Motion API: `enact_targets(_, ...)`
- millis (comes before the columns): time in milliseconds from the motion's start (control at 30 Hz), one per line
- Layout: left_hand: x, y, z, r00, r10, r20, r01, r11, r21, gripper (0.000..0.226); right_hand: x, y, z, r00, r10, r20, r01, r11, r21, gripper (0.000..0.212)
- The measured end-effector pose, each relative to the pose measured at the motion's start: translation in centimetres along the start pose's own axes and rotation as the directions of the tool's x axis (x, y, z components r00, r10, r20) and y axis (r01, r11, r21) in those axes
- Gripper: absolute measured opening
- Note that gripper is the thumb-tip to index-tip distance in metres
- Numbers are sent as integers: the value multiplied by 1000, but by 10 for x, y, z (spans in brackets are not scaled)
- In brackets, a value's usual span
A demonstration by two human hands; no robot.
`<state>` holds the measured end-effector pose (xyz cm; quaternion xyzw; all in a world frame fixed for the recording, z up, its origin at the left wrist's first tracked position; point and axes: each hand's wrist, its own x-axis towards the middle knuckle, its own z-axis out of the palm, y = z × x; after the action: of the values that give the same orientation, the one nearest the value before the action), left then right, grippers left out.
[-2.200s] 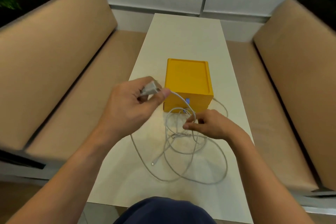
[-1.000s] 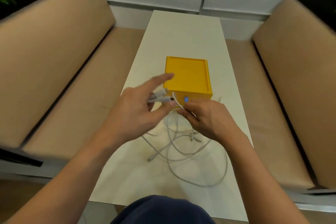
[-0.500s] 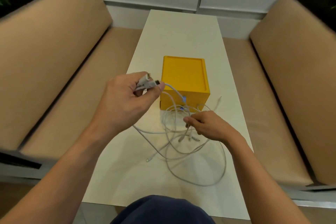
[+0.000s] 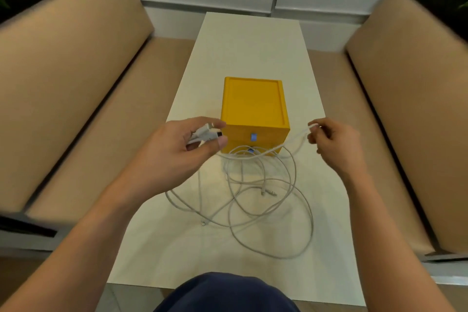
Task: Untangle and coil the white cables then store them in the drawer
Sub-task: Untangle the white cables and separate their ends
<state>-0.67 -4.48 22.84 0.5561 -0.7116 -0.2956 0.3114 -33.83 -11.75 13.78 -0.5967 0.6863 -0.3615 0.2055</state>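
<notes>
Our left hand (image 4: 177, 152) is curled around a small bunch of white plugs (image 4: 205, 134), thumb below and fingers above, with the plug tips poking out toward the yellow drawer box (image 4: 254, 109); it hangs above the table (image 4: 253, 40) just beside the box's front left corner. Our right hand (image 4: 334, 142) is raised to the right of the box and pinches 1 strand (image 4: 296, 138) between thumb and forefinger, the other fingers loosely bent behind. That strand sags from the pinch across the front of the box toward the left hand. Below and between both hands the white cables (image 4: 255, 181) lie on the table in a loose tangle of overlapping loops, close against the foot of the box, though we cannot tell whether they touch it, and the widest loop reaches nearest our lap. 2 free connector ends (image 4: 268, 194) rest side by side inside the tangle, and 1 more (image 4: 203, 223) lies at its left edge. The box stands upright near the middle of the table and shows 2 small blue tabs (image 4: 253, 137) on its front, 1 above the other; the lower is partly crossed by cable. 2 tan cushioned benches (image 4: 63, 83) flank the table, and a dark blue garment (image 4: 225, 294) fills the bottom edge.
</notes>
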Motion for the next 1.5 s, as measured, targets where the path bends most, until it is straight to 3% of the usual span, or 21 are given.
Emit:
enact_targets(133, 1, -3, -6, 969, -38, -245, -22, 971, -238, 52, 20, 23, -4, 994, 96, 48, -92, 993, -78, 42)
enact_targets(233, 1, 8, -18, 944, -95, -316, -100, 830, -548, 61, 28, 34, 1, 974, 181, 136, -173, 982, -71, 48)
enact_targets(300, 1, 13, -25, 926, -128, -356, -142, 754, -641, 54, 31, 38, 7, 951, 220, 215, -210, 975, -70, 41)
enact_targets(500, -1, 12, -37, 868, -266, -418, -113, 715, -690, 46, 48, 66, 36, 929, 266, 256, -208, 950, -233, 42)
enact_targets(600, -4, 6, -33, 861, -261, -436, -97, 757, -646, 47, 54, 87, 49, 902, 320, 290, -228, 923, -310, 50)
enact_targets(767, -9, 3, -28, 880, -240, -410, -80, 776, -626, 30, 55, 112, 61, 858, 396, 329, -232, 868, -439, 60)
enact_targets(900, -9, 3, -28, 856, -303, -420, -39, 771, -636, 39, 50, 94, 58, 940, 288, 184, -180, 875, -450, 55)
enact_targets(967, -8, 0, -26, 844, -335, -418, -27, 753, -657, 43, 36, 60, 56, 989, 133, 57, -108, 938, -330, 50)
enact_targets(1067, -8, -4, -26, 840, -338, -425, -33, 750, -661, 43, -12, -8, 55, 990, -108, -92, 107, 994, -10, 29)
enact_targets(1133, -8, -5, -27, 849, -302, -433, -48, 772, -634, 37, -54, -43, 62, 950, -312, -21, 312, 941, 127, 14)
enact_targets(1233, -9, -4, -29, 866, -276, -416, -62, 767, -638, 44, -101, -58, 97, 775, -538, 332, 521, 841, 147, 5)
enact_targets(1367, -12, -3, -32, 875, -282, -394, -51, 755, -654, 53, -115, -34, 158, 573, -423, 702, 632, 774, -50, 19)
enact_targets(1500, -18, -14, -32, 860, -346, -375, -4, 731, -683, 46, -118, -6, 203, 483, -375, 792, 778, 599, -191, 25)
